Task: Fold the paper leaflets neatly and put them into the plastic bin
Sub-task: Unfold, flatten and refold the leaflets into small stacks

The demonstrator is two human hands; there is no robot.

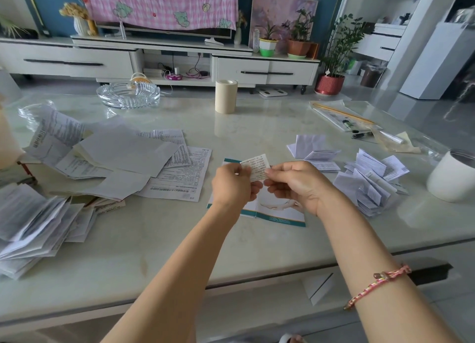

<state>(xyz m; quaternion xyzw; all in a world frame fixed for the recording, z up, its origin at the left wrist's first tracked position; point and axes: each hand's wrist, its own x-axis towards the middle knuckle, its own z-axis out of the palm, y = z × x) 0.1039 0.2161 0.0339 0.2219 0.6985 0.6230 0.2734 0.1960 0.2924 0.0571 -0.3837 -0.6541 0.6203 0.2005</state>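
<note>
Paper leaflet, unreadable; left hand, right hand pinching.

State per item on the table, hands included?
small leaflet: folded, held above the table by both hands
left hand: pinches the leaflet's left edge
right hand: pinches its right edge
left pile: leaflets unfolded, loose
right pile: leaflets folded, heaped
teal brochure: flat, under the hands
tape roll: upright
</note>
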